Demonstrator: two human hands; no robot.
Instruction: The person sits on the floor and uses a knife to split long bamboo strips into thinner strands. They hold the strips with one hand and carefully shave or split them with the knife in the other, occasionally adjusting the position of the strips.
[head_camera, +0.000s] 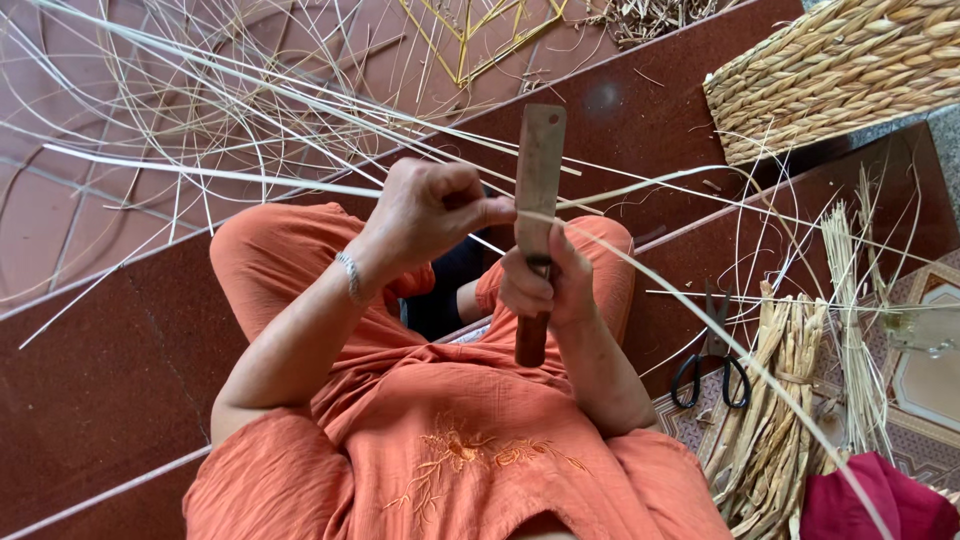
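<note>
My right hand (545, 285) grips the wooden handle of a flat-bladed knife (538, 190), held upright above my knees. My left hand (432, 205) pinches a long pale cane strip (230, 176) right at the blade's edge. The strip runs from the far left, across the blade, and on down to the lower right. I sit in orange clothes, and a thin bracelet circles my left wrist.
Many loose pale strips (200, 90) lie spread over the reddish-brown steps at upper left. A woven basket (840, 70) stands at upper right. Black scissors (712, 360) lie beside a bundle of dried stalks (775, 400). A dark red cloth (880, 500) sits at the lower right.
</note>
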